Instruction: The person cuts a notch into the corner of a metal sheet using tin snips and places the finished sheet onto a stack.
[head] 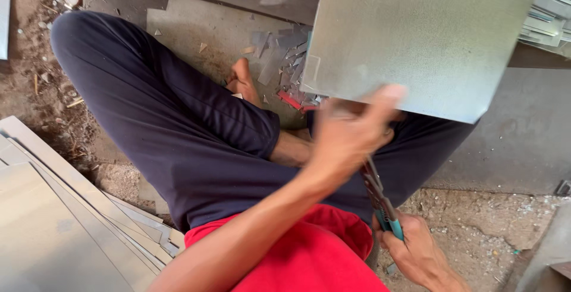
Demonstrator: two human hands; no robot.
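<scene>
Gripping grey metal sheet (416,36) w/ left hand (348,134), right hand (416,250) clenched on teal-handled snips (380,200)

Hands: two, left hand (348,134) at centre frame, right hand (419,250) at lower right.
Metal sheet (416,36) held up: one, grey, upper right.
Tin snips (380,200) with blue-green grips: one pair, right of centre.
Stacked flat sheets (65,220): one pile at lower left; exact number cannot be told, at least five edges show.
Second stack of cut pieces (550,21): one, at the right edge, number unclear.
Metal offcuts (285,60) on the floor: many, too small to count.
Bare foot (242,81): one visible.
</scene>
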